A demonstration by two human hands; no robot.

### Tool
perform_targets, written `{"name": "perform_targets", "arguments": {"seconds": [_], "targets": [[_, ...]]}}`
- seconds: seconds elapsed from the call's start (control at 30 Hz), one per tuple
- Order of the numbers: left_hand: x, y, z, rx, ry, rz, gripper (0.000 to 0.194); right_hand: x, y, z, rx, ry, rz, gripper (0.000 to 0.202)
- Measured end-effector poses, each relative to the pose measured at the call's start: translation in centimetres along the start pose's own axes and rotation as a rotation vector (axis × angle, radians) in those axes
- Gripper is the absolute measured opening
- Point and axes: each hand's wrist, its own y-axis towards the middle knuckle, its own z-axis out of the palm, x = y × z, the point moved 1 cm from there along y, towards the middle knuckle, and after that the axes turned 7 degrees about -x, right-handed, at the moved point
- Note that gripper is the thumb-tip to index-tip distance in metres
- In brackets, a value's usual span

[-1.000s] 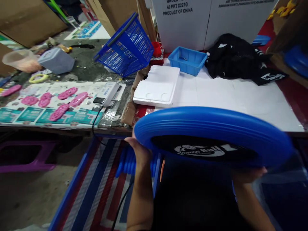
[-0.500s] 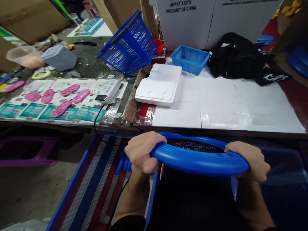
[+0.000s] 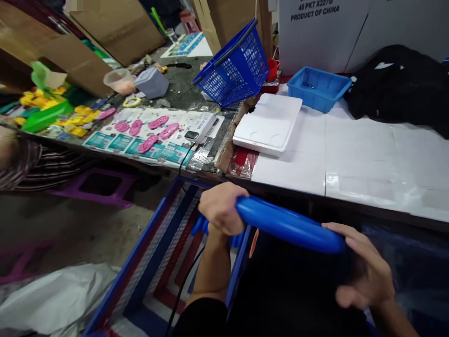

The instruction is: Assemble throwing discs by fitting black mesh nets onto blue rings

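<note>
A thick blue plastic ring [image 3: 291, 224] is held out over my lap, below the table edge. It shows nearly edge-on and slopes down to the right. My left hand [image 3: 221, 208] is wrapped round its left end. At the other end, the fingers of my right hand [image 3: 370, 267] are stretched out and touch the ring's upper side, while the thumb stands well apart below. A thin orange piece [image 3: 254, 243] hangs under the ring near my left hand. Several blue finger-like pieces [image 3: 200, 225] show behind my left wrist.
Ahead, the table [image 3: 358, 159] bears a white foam lid [image 3: 268, 122], a blue tray [image 3: 318, 89] and black cloth [image 3: 400, 89]. Farther left are a blue basket [image 3: 238, 65] and pink pieces [image 3: 148, 143]. A striped bin [image 3: 154, 267] stands at my left, near a purple stool [image 3: 101, 187] and another person's arm.
The view has swung left, so the table things sit farther right. The ring has tipped, hiding its black speckled centre. My right hand has loosened from a closed grip to spread fingers.
</note>
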Motion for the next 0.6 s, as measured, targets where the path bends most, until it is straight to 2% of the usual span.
{"name": "perform_targets", "arguments": {"seconds": [0.03, 0.1, 0.13, 0.17, 0.23, 0.27, 0.33, 0.37, 0.43, 0.5, 0.53, 0.6], "targets": [[-1.1, -0.1, 0.2, 0.048, 0.027, 0.195, 0.070, 1.1, 1.4, 0.0, 0.032, -0.079, -0.059, 0.084], [-2.8, -0.3, 0.8, 0.086, 0.045, 0.485, 0.064, 2.6, 3.9, 0.6, 0.102, -0.230, -0.088, 0.067], [-3.1, -0.4, 1.1, 0.082, 0.041, 0.568, 0.063, 3.0, 4.8, 1.0, 0.126, -0.274, -0.097, 0.055], [-3.0, -0.5, 1.2, 0.061, 0.021, 0.579, 0.063, 3.1, 5.3, 1.5, 0.129, -0.297, -0.102, 0.045], [-1.7, -0.7, 1.1, -0.070, -0.063, 0.447, 0.070, 2.5, 5.4, 2.4, 0.084, -0.271, -0.128, 0.034], [-0.5, -0.8, 0.9, -0.180, -0.120, 0.307, 0.074, 1.9, 4.9, 2.7, 0.036, -0.223, -0.133, 0.033], [2.7, -1.2, 0.6, -0.368, -0.243, -0.076, 0.084, 0.2, 3.3, 3.5, -0.074, -0.073, -0.121, 0.035], [4.3, -1.4, 0.7, -0.406, -0.313, -0.278, 0.088, -0.7, 2.4, 3.9, -0.126, 0.019, -0.119, 0.038], [7.1, -1.7, 1.2, -0.314, -0.444, -0.583, 0.098, -2.5, 0.8, 4.8, -0.195, 0.148, -0.121, 0.045], [8.9, -1.8, 1.4, -0.239, -0.491, -0.680, 0.102, -4.1, -0.4, 5.5, -0.184, 0.174, -0.094, 0.047], [9.3, -1.8, 1.4, -0.262, -0.478, -0.665, 0.102, -4.6, -0.8, 5.7, -0.136, 0.149, -0.066, 0.047], [9.4, -1.6, 0.8, -0.385, -0.395, -0.576, 0.103, -5.2, -1.4, 5.7, 0.011, 0.065, -0.025, 0.048]]}}
